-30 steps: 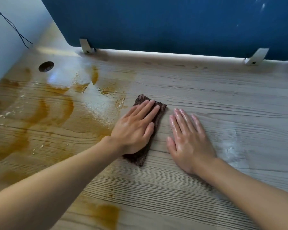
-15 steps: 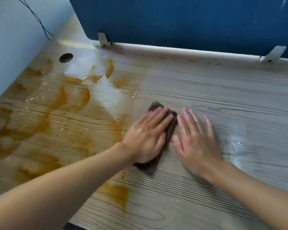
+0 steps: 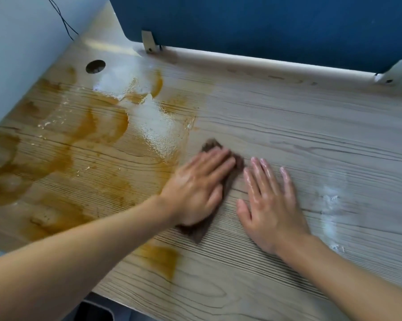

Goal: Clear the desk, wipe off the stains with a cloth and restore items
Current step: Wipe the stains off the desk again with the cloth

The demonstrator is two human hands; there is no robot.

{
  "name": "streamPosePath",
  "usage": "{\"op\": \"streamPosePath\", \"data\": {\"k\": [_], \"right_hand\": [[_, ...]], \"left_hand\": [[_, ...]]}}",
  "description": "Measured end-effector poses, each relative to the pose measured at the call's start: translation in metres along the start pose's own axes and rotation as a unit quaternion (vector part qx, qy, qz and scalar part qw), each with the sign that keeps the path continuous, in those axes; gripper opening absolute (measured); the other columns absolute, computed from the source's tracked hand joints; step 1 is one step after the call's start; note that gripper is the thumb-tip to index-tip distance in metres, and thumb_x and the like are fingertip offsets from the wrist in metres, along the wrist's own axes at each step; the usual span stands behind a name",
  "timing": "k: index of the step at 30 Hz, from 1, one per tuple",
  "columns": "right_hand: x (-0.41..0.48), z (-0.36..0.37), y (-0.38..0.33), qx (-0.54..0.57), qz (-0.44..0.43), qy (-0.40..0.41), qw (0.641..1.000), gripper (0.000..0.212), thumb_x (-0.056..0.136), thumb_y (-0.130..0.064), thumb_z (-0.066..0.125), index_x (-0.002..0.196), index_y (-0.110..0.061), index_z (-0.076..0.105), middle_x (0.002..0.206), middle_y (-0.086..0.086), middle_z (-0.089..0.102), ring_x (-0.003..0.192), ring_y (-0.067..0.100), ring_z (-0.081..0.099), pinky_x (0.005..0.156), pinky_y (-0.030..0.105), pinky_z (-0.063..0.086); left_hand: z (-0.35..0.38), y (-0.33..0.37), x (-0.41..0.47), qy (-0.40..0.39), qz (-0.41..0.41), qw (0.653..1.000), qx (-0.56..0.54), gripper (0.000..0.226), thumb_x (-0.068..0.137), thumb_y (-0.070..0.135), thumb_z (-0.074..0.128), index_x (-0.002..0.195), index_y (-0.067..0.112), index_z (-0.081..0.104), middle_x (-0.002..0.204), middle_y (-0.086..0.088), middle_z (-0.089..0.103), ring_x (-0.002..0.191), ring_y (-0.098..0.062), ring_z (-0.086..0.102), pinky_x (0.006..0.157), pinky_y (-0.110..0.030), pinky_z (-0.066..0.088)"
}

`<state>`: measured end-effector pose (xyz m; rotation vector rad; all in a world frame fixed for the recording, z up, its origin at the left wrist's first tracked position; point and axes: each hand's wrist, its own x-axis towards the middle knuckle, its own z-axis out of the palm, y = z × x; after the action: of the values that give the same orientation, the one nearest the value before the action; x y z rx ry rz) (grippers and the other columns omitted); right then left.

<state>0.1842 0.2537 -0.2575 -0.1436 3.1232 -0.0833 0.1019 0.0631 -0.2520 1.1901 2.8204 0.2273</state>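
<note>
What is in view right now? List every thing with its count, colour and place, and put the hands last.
pale wood-grain desk top: one, grey-beige, fills the view
dark brown cloth: one, brown, mid-desk under the left hand
orange-brown stains: several wet smears, left half of the desk
white powdery smear: one, whitish, right of the right hand
round cable hole: one, dark, far left corner of the desk
blue partition panel: one, deep blue, along the back edge
white metal brackets: two, white, at the foot of the panel
thin black cable: one, black, on the pale wall at left
left hand: flat on the cloth
right hand: flat on bare desk beside the cloth
</note>
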Motion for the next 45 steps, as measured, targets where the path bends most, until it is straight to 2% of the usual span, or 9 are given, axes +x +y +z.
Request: {"op": "streamPosePath", "data": {"k": [3, 5, 9, 13, 19, 28, 35, 42, 45], "right_hand": [[-0.001, 0.0, 0.0, 0.004, 0.002, 0.007, 1.0, 0.071, 0.095, -0.046, 0.029, 0.15, -0.002, 0.036, 0.16, 0.016, 0.028, 0.15, 0.028, 0.023, 0.118, 0.058, 0.02], [-0.001, 0.001, 0.0, -0.002, 0.001, 0.003, 1.0, 0.071, 0.095, -0.046, 0.026, 0.151, -0.003, 0.034, 0.16, 0.015, 0.027, 0.15, 0.028, 0.021, 0.118, 0.058, 0.019], [-0.001, 0.0, 0.0, -0.005, 0.004, 0.004, 1.0, 0.072, 0.093, -0.045, 0.028, 0.149, -0.001, 0.039, 0.159, 0.017, 0.029, 0.149, 0.029, 0.024, 0.118, 0.059, 0.021], [-0.002, 0.001, 0.0, -0.023, 0.003, -0.006, 1.0, 0.073, 0.093, -0.045, 0.025, 0.151, -0.002, 0.033, 0.161, 0.016, 0.025, 0.151, 0.028, 0.021, 0.119, 0.058, 0.018], [-0.002, 0.002, 0.001, -0.021, 0.003, -0.004, 1.0, 0.072, 0.096, -0.048, 0.022, 0.154, -0.005, 0.025, 0.163, 0.013, 0.019, 0.152, 0.025, 0.014, 0.121, 0.055, 0.013], [-0.024, -0.011, -0.014, 0.035, -0.009, 0.022, 0.999, 0.068, 0.094, -0.04, 0.026, 0.15, -0.002, 0.036, 0.16, 0.016, 0.029, 0.15, 0.028, 0.022, 0.118, 0.061, 0.019], [-0.054, 0.004, -0.03, 0.004, -0.026, -0.004, 1.0, 0.071, 0.096, -0.044, 0.027, 0.151, 0.001, 0.03, 0.161, 0.018, 0.024, 0.151, 0.029, 0.018, 0.12, 0.056, 0.019], [-0.055, 0.003, -0.033, -0.019, -0.024, -0.016, 0.999, 0.07, 0.095, -0.041, 0.02, 0.151, 0.0, 0.031, 0.161, 0.017, 0.022, 0.152, 0.028, 0.016, 0.12, 0.055, 0.017], [-0.054, 0.003, -0.033, -0.012, -0.015, -0.012, 1.0, 0.071, 0.095, -0.041, 0.02, 0.151, 0.0, 0.032, 0.161, 0.015, 0.024, 0.151, 0.026, 0.017, 0.121, 0.054, 0.017]], "left_hand": [[-0.003, -0.024, 0.052, 0.006, -0.167, 0.986, 0.005, 0.068, 0.095, 0.045, 0.016, 0.16, 0.023, 0.016, 0.167, -0.002, 0.009, 0.154, -0.014, 0.004, 0.126, -0.037, 0.006], [0.001, -0.019, 0.058, 0.01, -0.201, 0.98, 0.006, 0.067, 0.097, 0.044, 0.017, 0.16, 0.021, 0.013, 0.168, -0.003, 0.005, 0.154, -0.014, 0.001, 0.126, -0.037, 0.005], [0.003, 0.031, -0.018, 0.024, -0.056, 0.998, 0.011, 0.065, 0.1, 0.04, 0.029, 0.158, 0.012, 0.024, 0.166, -0.01, 0.013, 0.154, -0.021, 0.007, 0.124, -0.043, 0.016], [0.002, 0.029, -0.052, -0.018, 0.08, 0.997, 0.005, 0.065, 0.1, 0.038, 0.036, 0.158, 0.013, 0.022, 0.166, -0.006, 0.014, 0.154, -0.017, 0.005, 0.125, -0.038, 0.01], [-0.002, -0.016, 0.033, 0.01, -0.169, 0.985, 0.016, 0.072, 0.092, 0.046, 0.011, 0.16, 0.021, 0.017, 0.167, -0.002, 0.01, 0.154, -0.013, 0.004, 0.125, -0.039, 0.011], [0.009, 0.055, -0.075, -0.006, 0.011, 1.0, 0.001, 0.064, 0.099, 0.038, 0.033, 0.158, 0.015, 0.025, 0.166, -0.006, 0.015, 0.154, -0.018, 0.008, 0.125, -0.04, 0.015], [0.006, 0.012, -0.003, 0.02, -0.196, 0.98, 0.014, 0.07, 0.094, 0.046, 0.014, 0.16, 0.022, 0.015, 0.167, -0.003, 0.007, 0.154, -0.015, 0.002, 0.126, -0.038, 0.006], [0.01, 0.067, -0.123, -0.004, 0.038, 0.999, 0.004, 0.063, 0.099, 0.037, 0.035, 0.157, 0.013, 0.026, 0.165, -0.009, 0.014, 0.154, -0.02, 0.007, 0.125, -0.041, 0.015], [0.009, 0.038, -0.091, 0.007, 0.015, 1.0, -0.001, 0.063, 0.095, 0.037, 0.034, 0.155, 0.019, 0.033, 0.164, -0.005, 0.022, 0.153, -0.018, 0.016, 0.124, -0.04, 0.018]]}}
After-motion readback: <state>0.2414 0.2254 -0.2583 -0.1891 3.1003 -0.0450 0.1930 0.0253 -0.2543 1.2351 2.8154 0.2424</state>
